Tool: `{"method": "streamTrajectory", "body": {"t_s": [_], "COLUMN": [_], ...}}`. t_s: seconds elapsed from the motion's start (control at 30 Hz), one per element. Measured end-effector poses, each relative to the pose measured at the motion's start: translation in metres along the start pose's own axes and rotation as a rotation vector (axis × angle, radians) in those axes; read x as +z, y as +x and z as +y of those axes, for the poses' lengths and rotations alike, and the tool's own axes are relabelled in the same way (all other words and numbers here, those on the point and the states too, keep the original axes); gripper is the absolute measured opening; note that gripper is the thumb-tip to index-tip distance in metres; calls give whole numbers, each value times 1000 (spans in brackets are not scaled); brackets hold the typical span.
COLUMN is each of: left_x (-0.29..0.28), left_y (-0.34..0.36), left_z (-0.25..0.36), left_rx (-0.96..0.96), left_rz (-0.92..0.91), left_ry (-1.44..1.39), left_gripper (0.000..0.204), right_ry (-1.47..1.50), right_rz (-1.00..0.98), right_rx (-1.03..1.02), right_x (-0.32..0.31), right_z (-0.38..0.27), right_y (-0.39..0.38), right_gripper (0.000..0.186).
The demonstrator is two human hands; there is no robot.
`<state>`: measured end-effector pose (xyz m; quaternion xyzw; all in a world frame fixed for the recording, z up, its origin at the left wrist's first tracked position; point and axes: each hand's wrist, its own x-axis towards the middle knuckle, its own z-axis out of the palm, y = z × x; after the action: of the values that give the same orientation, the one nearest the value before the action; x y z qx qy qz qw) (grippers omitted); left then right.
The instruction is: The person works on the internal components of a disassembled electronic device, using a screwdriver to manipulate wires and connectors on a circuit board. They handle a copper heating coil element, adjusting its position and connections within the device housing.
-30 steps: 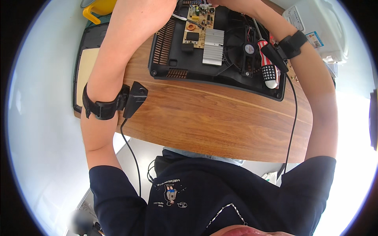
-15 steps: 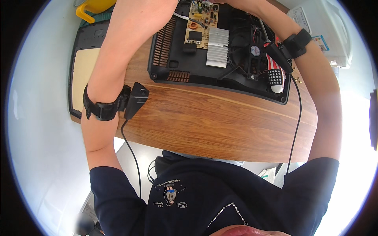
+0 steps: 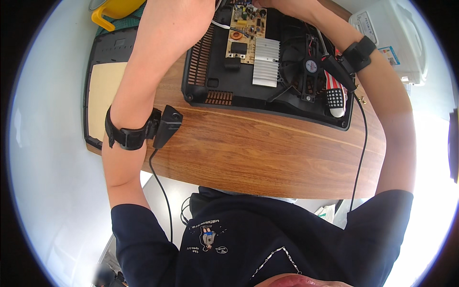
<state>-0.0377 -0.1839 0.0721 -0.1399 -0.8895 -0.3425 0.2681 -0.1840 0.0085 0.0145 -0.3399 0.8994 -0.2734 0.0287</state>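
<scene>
In front of me an opened black appliance housing (image 3: 258,104), like the base of an induction cooker, lies on the wooden table. It holds a tan circuit board (image 3: 246,36), a silver heat sink (image 3: 266,62) and a black fan (image 3: 294,64). My right hand (image 3: 279,5) reaches the far end of the board, where wires run. Its fingers are partly cut off by the upper edge, so their grip is hidden. My left forearm (image 3: 158,52) crosses the housing's left side, and the hand lies beyond the picture. A white cable (image 3: 220,25) shows beside that forearm.
A small sneaker-shaped thing with stars and stripes (image 3: 336,98) lies in the housing's right corner. Brass screws (image 3: 363,100) lie beside it on the table. A black-framed panel (image 3: 98,79) and yellow container (image 3: 103,16) are at left. A translucent box (image 3: 406,43) stands at right.
The housing with its board and fan appears slightly nearer to me and a little turned. Both arms keep nearly the same pose.
</scene>
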Motion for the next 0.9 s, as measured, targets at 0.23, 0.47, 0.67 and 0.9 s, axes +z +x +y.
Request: {"method": "streamTrajectory", "body": {"t_s": [0.23,0.47,0.67,0.9], "left_x": [0,-4,-4,-3], "left_y": [1,2,4,5], "left_z": [-10,-10,-10,-21], "left_rx": [-14,25,-3,62], "left_rz": [-1,18,9,27], "left_ry": [-77,-42,-38,-93], "left_gripper": [19,19,18,19], "right_ry": [31,-118,-261,-264], "right_rz": [-35,-79,-155,-36], "right_rx": [-45,-192,-328,-701], "right_x": [0,-3,-10,-11], "right_z": [-2,-2,-4,2], "right_y": [0,5,8,7], "right_gripper": [13,15,9,5]}}
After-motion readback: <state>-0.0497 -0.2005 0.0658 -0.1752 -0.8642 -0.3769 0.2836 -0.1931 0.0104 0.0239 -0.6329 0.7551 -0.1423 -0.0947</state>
